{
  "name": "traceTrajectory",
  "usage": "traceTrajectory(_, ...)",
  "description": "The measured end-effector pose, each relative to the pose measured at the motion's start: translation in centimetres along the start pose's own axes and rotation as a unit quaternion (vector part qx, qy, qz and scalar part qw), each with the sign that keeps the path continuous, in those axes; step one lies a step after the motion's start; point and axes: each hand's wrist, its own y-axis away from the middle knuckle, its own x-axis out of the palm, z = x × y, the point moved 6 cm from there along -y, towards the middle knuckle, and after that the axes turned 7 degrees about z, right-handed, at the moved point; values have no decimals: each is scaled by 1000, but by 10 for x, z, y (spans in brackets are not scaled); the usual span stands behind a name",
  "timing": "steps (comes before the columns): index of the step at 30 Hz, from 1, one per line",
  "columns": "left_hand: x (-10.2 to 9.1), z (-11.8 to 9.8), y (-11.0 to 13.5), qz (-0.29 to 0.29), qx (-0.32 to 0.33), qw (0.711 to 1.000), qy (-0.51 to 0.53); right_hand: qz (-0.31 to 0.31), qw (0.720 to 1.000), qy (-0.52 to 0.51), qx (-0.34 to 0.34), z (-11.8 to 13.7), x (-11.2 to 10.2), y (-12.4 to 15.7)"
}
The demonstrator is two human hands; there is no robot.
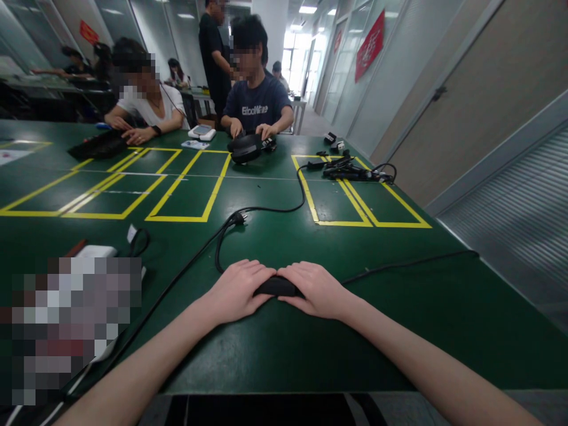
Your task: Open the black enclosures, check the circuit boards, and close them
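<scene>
Brick [277, 287] sits between left hand [242, 290] and right hand [314, 290], each clasping an end. Even pressure from both should steady it best, with the cord [217, 251] beyond the left hand lying slack, untugged.

Head-worn view, forward and down, over table [284, 355]

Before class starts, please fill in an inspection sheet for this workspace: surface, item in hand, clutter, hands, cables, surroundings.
Surface: green table, marked with yellow tape.
Item in hand: black object, partly covered; type unclear.
Clutter: black pile at far right; pixelated bundle at left.
Hands: left hand and right hand both hold the black object.
Cables: black cable across the middle; thin cable toward the right edge.
Surroundings: person in dark blue shirt opposite; red banner.
</scene>
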Motion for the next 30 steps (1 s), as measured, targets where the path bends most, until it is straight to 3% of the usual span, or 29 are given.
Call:
traceTrajectory(12, -5, -4, 2, 4, 17, 1000, -24, -20, 998, 45, -30, 11, -11, 1)
traceTrajectory(20, -9, -5, 5, -46, 48, 997, -30, -36, 998, 40, -18, 9, -9, 4)
traceTrajectory(24, -7, -5, 5, -45, 51, 997, -42, -59, 998, 8, -32, 8, -15, 5)
traceTrajectory(30, -11, -6, 5, -74, 38, 996, -43, -79, 995, 38, -49, 13, -22, 7)
